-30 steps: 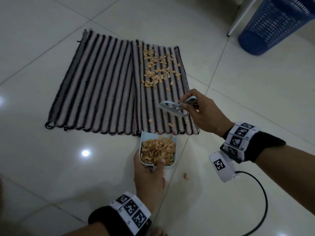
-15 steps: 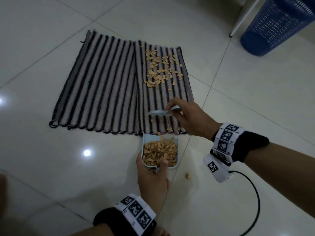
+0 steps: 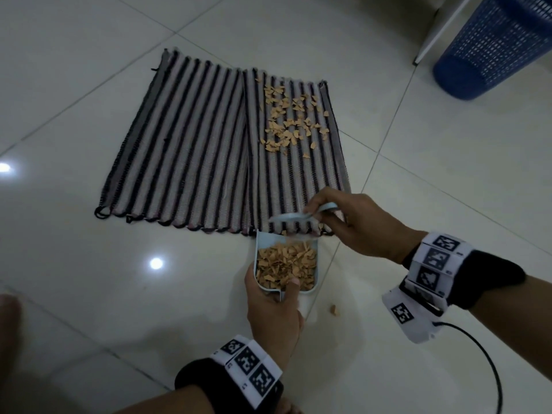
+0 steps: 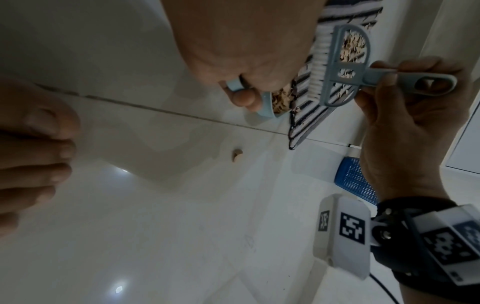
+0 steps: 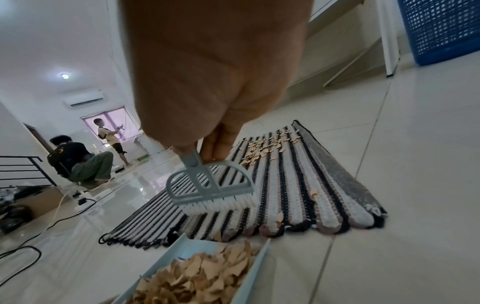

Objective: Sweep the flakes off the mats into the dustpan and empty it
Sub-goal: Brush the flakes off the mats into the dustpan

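Presently, two woven mats (image 3: 191, 150) with raised black and pale ribs lie side by side on glossy white floor tiles (image 3: 74, 70). The right mat (image 3: 298, 174) carries a loose scatter of tan, irregular flakes (image 3: 291, 121) toward its 12 o'clock end; a few sit near its scalloped 6 o'clock edge. A pale blue plastic dustpan (image 3: 263, 239), rectangular with rounded corners, rests with its open lip just at that edge and is heaped with flakes. The left hand (image 3: 273, 315) grips the dustpan's short handle, thumb on top. The right hand (image 3: 355, 222) holds the flat grey handle of a small brush (image 5: 210, 189) between curled fingers; its half-round openwork head bears short white bristles, which touch the mat's ribs just above the dustpan. One stray flake (image 3: 334, 309) lies on the tile at 4 o'clock from the pan. A blue perforated plastic basket (image 3: 490, 46) stands at 2 o'clock, well apart.
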